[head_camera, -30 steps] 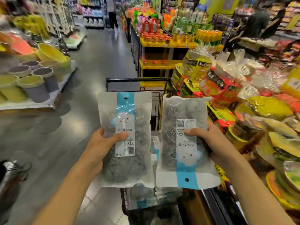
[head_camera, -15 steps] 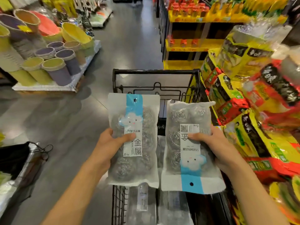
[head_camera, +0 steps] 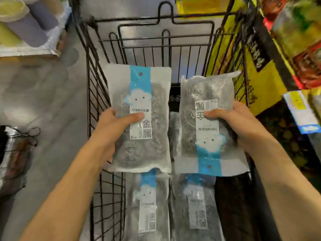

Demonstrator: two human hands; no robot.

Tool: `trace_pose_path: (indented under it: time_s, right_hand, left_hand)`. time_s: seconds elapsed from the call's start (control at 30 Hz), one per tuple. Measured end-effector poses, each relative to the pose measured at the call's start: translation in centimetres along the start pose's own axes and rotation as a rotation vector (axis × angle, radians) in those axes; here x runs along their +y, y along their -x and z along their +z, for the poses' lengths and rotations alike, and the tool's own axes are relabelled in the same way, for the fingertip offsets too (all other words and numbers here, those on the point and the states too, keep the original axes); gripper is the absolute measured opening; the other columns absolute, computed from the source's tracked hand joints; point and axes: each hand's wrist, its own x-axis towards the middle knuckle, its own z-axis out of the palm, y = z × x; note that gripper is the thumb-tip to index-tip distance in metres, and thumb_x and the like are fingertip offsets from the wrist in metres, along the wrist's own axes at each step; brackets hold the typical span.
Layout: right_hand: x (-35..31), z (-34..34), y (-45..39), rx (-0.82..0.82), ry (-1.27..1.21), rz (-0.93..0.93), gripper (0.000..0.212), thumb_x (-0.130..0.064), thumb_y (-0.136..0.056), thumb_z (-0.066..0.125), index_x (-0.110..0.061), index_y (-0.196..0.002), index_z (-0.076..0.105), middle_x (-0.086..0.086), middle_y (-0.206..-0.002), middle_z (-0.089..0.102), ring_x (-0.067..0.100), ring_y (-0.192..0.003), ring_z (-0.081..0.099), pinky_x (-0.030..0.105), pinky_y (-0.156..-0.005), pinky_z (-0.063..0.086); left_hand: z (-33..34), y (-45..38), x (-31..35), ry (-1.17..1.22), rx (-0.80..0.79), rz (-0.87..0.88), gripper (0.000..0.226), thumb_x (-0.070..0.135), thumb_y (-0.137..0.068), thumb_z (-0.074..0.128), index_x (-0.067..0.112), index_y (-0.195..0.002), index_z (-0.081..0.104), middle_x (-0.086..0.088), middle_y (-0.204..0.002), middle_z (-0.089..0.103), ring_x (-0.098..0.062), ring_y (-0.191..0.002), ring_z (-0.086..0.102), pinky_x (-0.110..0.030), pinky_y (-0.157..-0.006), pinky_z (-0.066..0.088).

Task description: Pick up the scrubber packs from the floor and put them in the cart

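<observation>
A shopper's left hand (head_camera: 112, 126) grips a clear plastic pack of grey steel-wool scrubbers (head_camera: 140, 119) at frame centre, while the right hand (head_camera: 243, 126) clasps an upside-down matching pack (head_camera: 208, 122), both above a black wire shopping cart (head_camera: 97, 94); two more scrubber packs (head_camera: 147, 206) lie inside it, at lower centre.

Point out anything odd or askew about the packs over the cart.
The pack in the right hand, is upside down: its blue header points toward the person, unlike the left hand's upright pack. Nothing looks torn or spilled.
</observation>
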Motion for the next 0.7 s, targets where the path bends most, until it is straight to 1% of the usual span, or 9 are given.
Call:
trace_pose_path:
  time_s: [0.1, 0.13, 0.23, 0.3, 0.43, 0.5, 0.57, 0.63, 0.7]
  right_hand:
    - [2.7, 0.4, -3.1, 0.003, 0.039, 0.022, 0.028, -0.003, -0.084, 0.075, -0.019, -0.107, 0.073, 0.0, -0.09, 0.082, 0.018, -0.081, 0.079, 0.03, -0.065, 0.061]
    - [3.5, 0.5, -3.9, 0.006, 0.047, 0.032, 0.026, -0.003, -0.083, 0.075, -0.02, -0.103, 0.073, -0.002, -0.086, 0.082, 0.016, -0.078, 0.079, 0.028, -0.062, 0.061]
    - [5.7, 1.0, -6.0, 0.017, 0.053, 0.068, 0.023, -0.004, -0.083, 0.076, -0.022, -0.096, 0.073, -0.004, -0.08, 0.081, 0.014, -0.072, 0.078, 0.027, -0.058, 0.061]
    - [6.9, 1.4, -7.1, 0.021, 0.071, 0.093, 0.021, -0.005, -0.082, 0.077, -0.022, -0.095, 0.074, -0.004, -0.079, 0.081, 0.013, -0.07, 0.078, 0.027, -0.056, 0.06]
    - [9.2, 2.1, -8.9, 0.011, 0.092, 0.143, 0.02, -0.004, -0.082, 0.077, -0.019, -0.096, 0.073, -0.005, -0.075, 0.08, 0.012, -0.066, 0.077, 0.022, -0.049, 0.056]
    - [10.0, 2.4, -9.7, 0.017, 0.097, 0.159, 0.022, -0.004, -0.082, 0.076, -0.019, -0.099, 0.073, -0.005, -0.075, 0.08, 0.012, -0.065, 0.077, 0.021, -0.048, 0.056]
    - [10.7, 2.6, -10.4, 0.03, 0.112, 0.174, 0.021, -0.006, -0.082, 0.077, -0.018, -0.098, 0.072, -0.004, -0.074, 0.08, 0.011, -0.064, 0.077, 0.021, -0.048, 0.056]
    - [11.3, 2.7, -10.9, 0.042, 0.148, 0.174, 0.018, -0.007, -0.082, 0.078, -0.018, -0.094, 0.07, -0.001, -0.079, 0.08, 0.01, -0.062, 0.076, 0.021, -0.049, 0.057]
    - [11.8, 3.0, -11.4, 0.061, 0.191, 0.156, 0.017, -0.009, -0.082, 0.078, -0.019, -0.092, 0.07, 0.0, -0.088, 0.079, 0.011, -0.068, 0.077, 0.023, -0.056, 0.059]
  left_hand:
    - [0.7, -3.1, -2.9, -0.004, 0.004, -0.05, 0.055, 0.016, -0.075, 0.089, 0.011, -0.125, 0.064, -0.005, -0.104, 0.081, -0.023, -0.091, 0.079, -0.045, -0.078, 0.064]
    - [0.9, -3.9, -3.8, -0.003, 0.0, -0.068, 0.057, 0.016, -0.076, 0.089, 0.011, -0.127, 0.064, -0.006, -0.105, 0.08, -0.024, -0.092, 0.079, -0.044, -0.076, 0.065]
    - [1.7, -5.8, -6.3, -0.008, -0.023, -0.114, 0.047, 0.011, -0.08, 0.084, 0.009, -0.124, 0.067, -0.005, -0.1, 0.081, -0.022, -0.089, 0.079, -0.036, -0.066, 0.064]
    - [2.3, -6.8, -7.5, -0.012, -0.034, -0.14, 0.043, 0.011, -0.081, 0.083, 0.01, -0.122, 0.069, -0.006, -0.099, 0.081, -0.022, -0.088, 0.079, -0.035, -0.065, 0.064]
    - [2.8, -9.1, -10.1, -0.023, -0.049, -0.2, 0.053, 0.011, -0.081, 0.084, 0.006, -0.129, 0.063, -0.01, -0.099, 0.081, -0.025, -0.087, 0.079, -0.038, -0.066, 0.064]
    - [2.9, -10.1, -11.1, -0.039, -0.061, -0.211, 0.056, 0.008, -0.08, 0.084, 0.004, -0.13, 0.06, -0.012, -0.101, 0.08, -0.026, -0.088, 0.079, -0.04, -0.067, 0.064]
    - [3.0, -10.8, -11.8, -0.09, -0.057, -0.194, 0.05, 0.007, -0.08, 0.084, 0.005, -0.127, 0.064, -0.01, -0.101, 0.08, -0.024, -0.086, 0.079, -0.04, -0.068, 0.065]
    - [3.1, -11.1, -12.3, -0.128, -0.059, -0.168, 0.042, 0.006, -0.082, 0.082, 0.005, -0.121, 0.068, -0.009, -0.098, 0.081, -0.019, -0.08, 0.079, -0.033, -0.063, 0.064]
    - [3.2, -11.3, -12.8, -0.173, -0.072, -0.132, 0.037, 0.007, -0.083, 0.082, 0.005, -0.118, 0.07, -0.006, -0.094, 0.081, -0.016, -0.077, 0.079, -0.026, -0.059, 0.062]
